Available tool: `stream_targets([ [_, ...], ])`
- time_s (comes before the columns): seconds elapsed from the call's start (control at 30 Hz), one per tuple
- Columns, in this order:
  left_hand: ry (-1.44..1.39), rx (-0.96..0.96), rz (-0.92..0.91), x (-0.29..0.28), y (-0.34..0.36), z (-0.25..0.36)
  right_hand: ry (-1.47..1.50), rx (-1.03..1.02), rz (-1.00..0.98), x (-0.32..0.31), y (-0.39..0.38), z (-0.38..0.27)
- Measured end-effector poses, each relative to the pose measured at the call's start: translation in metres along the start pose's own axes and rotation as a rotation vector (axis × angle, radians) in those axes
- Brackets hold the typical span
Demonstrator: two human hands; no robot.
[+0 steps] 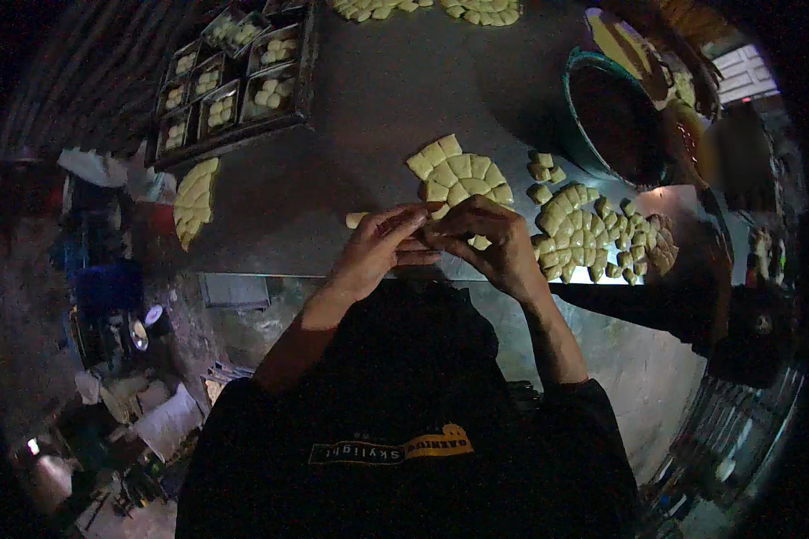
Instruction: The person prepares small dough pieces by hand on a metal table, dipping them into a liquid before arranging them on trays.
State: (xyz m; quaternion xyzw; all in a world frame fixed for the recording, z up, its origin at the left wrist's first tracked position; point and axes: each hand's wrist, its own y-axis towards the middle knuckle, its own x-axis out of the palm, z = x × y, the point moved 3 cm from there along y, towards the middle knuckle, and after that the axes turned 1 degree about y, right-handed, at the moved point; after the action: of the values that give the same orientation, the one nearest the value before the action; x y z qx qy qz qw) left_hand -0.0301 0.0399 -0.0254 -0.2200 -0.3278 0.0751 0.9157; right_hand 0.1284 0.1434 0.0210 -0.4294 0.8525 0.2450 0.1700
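Observation:
Close to the table's near edge, my left hand (379,250) and my right hand (499,247) meet at the fingertips. The left fingers bend inward toward the right ones, which are pinched together. Whatever lies between them is hidden by the fingers. Just beyond my hands is a round of pale dough (467,172) cut into wedges and blocks, partly covered by the right hand. A small dough piece (356,219) lies beside my left hand. Right of my right hand sits another cut dough slab (571,226), with several loose dough pieces (634,235) around it.
A dark tray (306,90) of small tins with dough balls stands at the far left, a dough strip (196,202) below it. A green-rimmed tub (573,112) stands at the far right. Another person in dark clothing (737,296) is at the right. More cut dough (481,11) lies at the far edge.

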Motion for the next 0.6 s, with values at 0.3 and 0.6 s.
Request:
stream_targets([
  [0.3,0.705,0.400,0.104,0.000,-0.004,-0.015,0.296,0.174,-0.199,0.020,0.009,0.025],
  [0.6,0.419,0.381,0.395,-0.100,-0.028,-0.065,-0.262,-0.356,-0.315,0.088,-0.004,0.013],
])
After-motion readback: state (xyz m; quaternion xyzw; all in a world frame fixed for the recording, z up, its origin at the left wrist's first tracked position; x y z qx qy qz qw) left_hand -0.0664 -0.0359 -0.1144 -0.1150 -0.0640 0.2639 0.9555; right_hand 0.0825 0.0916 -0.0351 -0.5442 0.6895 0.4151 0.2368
